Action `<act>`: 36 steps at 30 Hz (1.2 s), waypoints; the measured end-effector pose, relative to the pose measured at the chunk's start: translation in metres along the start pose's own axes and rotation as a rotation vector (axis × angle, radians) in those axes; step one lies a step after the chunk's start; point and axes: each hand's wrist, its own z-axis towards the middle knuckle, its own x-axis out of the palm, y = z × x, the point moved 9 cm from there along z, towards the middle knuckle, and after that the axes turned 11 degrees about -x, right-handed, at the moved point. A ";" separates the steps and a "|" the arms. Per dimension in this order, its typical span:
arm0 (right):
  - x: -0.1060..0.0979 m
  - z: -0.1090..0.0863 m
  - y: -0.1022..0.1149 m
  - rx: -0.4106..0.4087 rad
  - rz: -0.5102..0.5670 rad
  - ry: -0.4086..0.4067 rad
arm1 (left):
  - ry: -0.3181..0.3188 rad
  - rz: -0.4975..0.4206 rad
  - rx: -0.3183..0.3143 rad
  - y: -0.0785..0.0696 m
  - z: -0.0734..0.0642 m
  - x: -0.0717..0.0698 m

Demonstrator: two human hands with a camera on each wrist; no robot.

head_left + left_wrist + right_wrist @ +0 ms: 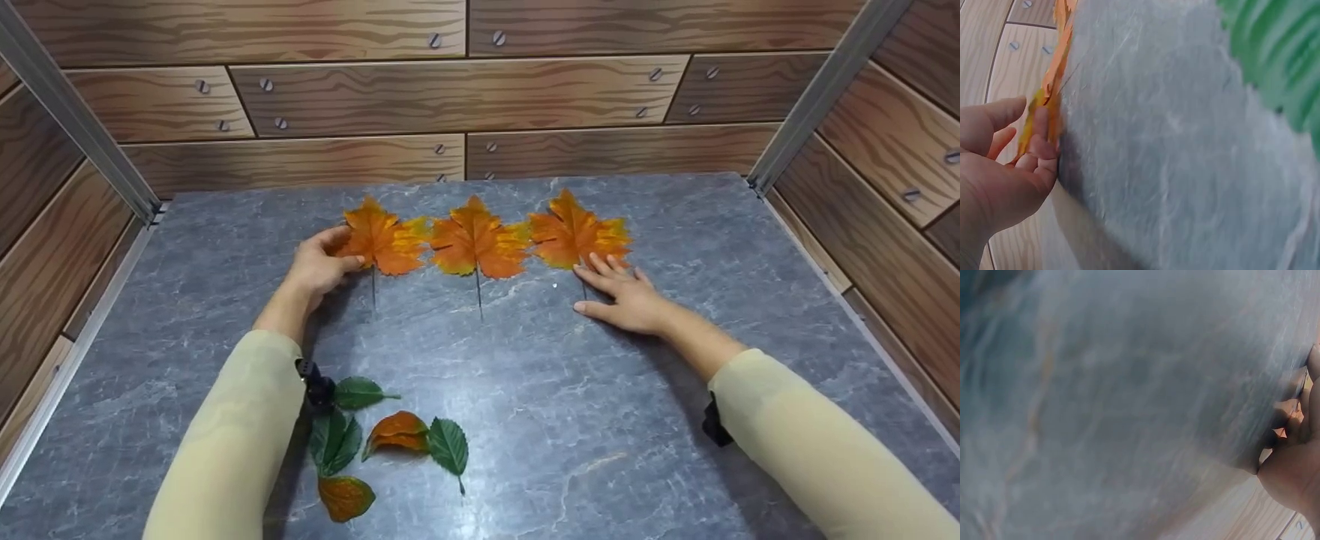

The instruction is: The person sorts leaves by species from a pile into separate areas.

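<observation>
Three orange-yellow maple leaves lie side by side in a row across the far part of the table: a left maple leaf (382, 240), a middle maple leaf (478, 240) and a right maple leaf (574, 232). Their thin dark stems point toward me. My left hand (322, 262) touches the left leaf's outer edge, thumb and fingers apart; in the left wrist view the fingertips (1043, 147) meet the leaf edge. With fingers spread, my right hand (622, 296) rests on the lower right of the right leaf and beside its stem. The right wrist view shows only part of that hand (1294, 461).
Several smaller leaves lie on the near left of the grey marbled table (525, 375), among them a green leaf (448, 446), an orange folded leaf (400, 433) and an orange-brown leaf (346, 499). Wood-patterned panels (450, 97) enclose the table at the back and sides.
</observation>
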 end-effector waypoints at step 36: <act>0.000 0.002 0.000 -0.005 -0.012 0.007 | 0.062 0.242 0.098 -0.022 -0.078 -0.047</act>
